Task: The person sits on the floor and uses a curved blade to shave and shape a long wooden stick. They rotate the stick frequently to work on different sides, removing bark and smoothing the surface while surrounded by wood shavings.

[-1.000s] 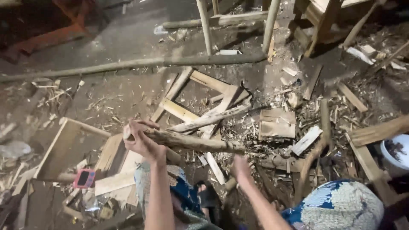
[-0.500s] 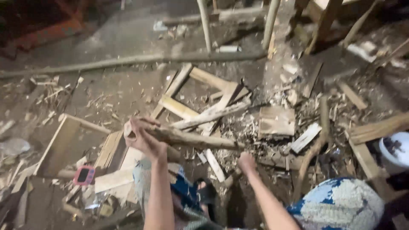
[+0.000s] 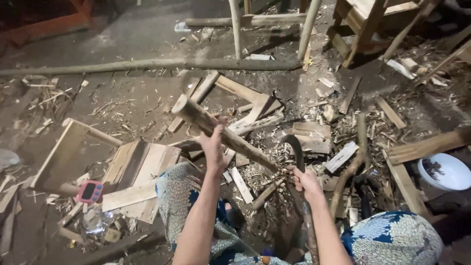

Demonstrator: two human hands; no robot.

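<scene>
Fingers of the left hand (image 3: 214,147) wrap the tilted wooden stick (image 3: 223,133) firmly, right hand (image 3: 306,181) clenches the curved blade (image 3: 297,149); chop away from fingers.

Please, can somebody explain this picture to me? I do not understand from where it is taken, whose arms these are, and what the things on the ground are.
There is no machine here. The picture comes from a camera worn on a person's head, looking down, so the two bare arms are that person's own.

The left hand grips a rough wooden pole, which slants from upper left down to lower right. The right hand holds a dark tool with a curved blade, the blade near the pole's lower end.

The dirt ground is covered with wood chips, cut boards and sticks. A long thin log lies across the top. At the left stands a simple wooden frame, with a small pink device beside it. A white bowl sits at the right edge. The patterned blue cloth covers the person's knees.
</scene>
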